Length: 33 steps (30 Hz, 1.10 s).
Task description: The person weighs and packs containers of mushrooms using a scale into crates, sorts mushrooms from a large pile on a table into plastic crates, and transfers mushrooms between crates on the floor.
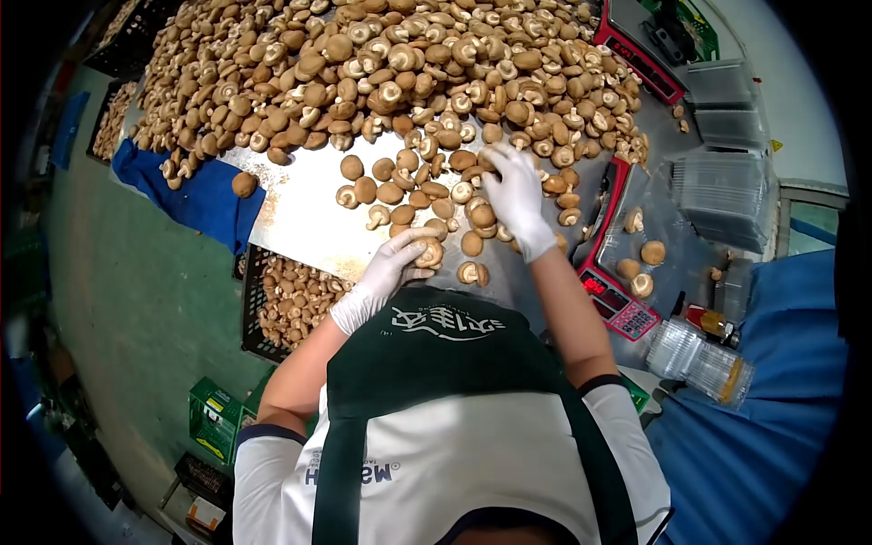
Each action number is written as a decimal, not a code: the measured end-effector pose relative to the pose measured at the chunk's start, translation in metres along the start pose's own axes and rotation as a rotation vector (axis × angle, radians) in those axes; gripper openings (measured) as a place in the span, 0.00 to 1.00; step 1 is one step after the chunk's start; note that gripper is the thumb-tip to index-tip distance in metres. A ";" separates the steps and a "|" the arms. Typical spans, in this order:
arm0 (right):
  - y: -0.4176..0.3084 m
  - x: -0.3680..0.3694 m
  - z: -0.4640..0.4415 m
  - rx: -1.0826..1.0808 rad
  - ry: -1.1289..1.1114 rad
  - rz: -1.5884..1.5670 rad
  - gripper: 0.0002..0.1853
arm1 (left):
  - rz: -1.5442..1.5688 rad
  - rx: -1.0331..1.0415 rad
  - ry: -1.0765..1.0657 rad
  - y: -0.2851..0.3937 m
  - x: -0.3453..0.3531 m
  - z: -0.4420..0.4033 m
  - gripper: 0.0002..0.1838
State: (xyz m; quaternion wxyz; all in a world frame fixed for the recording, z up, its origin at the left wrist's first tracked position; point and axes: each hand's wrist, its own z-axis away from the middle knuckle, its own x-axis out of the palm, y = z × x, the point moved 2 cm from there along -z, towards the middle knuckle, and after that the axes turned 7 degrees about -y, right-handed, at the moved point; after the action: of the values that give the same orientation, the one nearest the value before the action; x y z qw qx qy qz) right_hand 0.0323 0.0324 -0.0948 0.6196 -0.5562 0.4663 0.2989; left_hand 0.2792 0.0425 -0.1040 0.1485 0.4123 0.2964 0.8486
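From my remote view, a shiny metal tabletop (300, 213) carries a broad heap of brown, round-capped mushrooms (381, 68). A red digital scale (619, 304) sits at right. The white-gloved right hand (516, 193) curves over loose brown mushrooms (482, 216); its grip I cannot tell. The white-gloved left hand (386, 275) pinches one pale-brown mushroom (430, 253) at the near edge.

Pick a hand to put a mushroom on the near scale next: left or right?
Probably the right hand: it is nearer the scale. The left hand sits farther off, holding a mushroom.
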 end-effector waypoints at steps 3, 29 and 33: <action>0.029 0.015 -0.022 0.037 -0.141 0.119 0.20 | 0.112 0.009 -0.011 -0.002 -0.001 0.000 0.19; -0.074 0.011 0.095 -0.025 -0.422 -0.961 0.16 | 0.097 -0.033 0.032 -0.015 -0.005 0.011 0.20; -0.068 0.022 0.096 0.091 -0.554 -0.981 0.17 | 0.401 0.119 0.126 -0.032 -0.063 0.043 0.19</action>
State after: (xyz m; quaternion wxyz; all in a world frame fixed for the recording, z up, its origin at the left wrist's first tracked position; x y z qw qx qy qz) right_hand 0.1250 0.1083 -0.0919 0.8084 -0.5815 -0.0145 0.0904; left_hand 0.3526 0.0525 -0.1416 -0.0666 0.4173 0.2667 0.8662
